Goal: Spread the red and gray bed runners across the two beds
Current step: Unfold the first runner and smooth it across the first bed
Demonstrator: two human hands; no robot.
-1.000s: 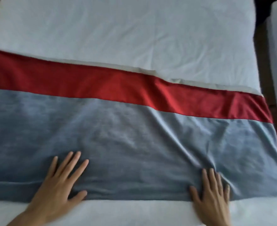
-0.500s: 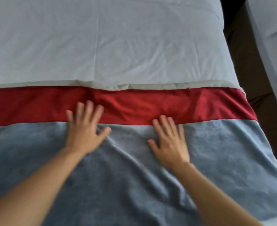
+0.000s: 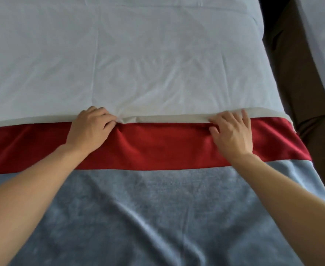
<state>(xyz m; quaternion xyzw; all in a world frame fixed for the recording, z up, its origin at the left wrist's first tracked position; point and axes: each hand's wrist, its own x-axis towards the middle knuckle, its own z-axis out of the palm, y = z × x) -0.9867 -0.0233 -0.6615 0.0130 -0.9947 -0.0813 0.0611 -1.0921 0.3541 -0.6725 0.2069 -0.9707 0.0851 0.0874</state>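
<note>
Gripping far edge of runner (image 3: pixel 157 146) to square it on bed (image 3: pixel 138 54).
L hand (image 3: pixel 89 129) bunches red band; R hand (image 3: pixel 232 131) pinches hem w/ fingertips, so both can tug edge straight.

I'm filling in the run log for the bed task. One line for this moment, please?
stage: adjusting runner far edge | left hand: pinching edge | right hand: pinching edge | bed runner: lying across bed

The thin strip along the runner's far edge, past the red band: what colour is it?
Pale cream or beige strip, seen in the head view.
</note>
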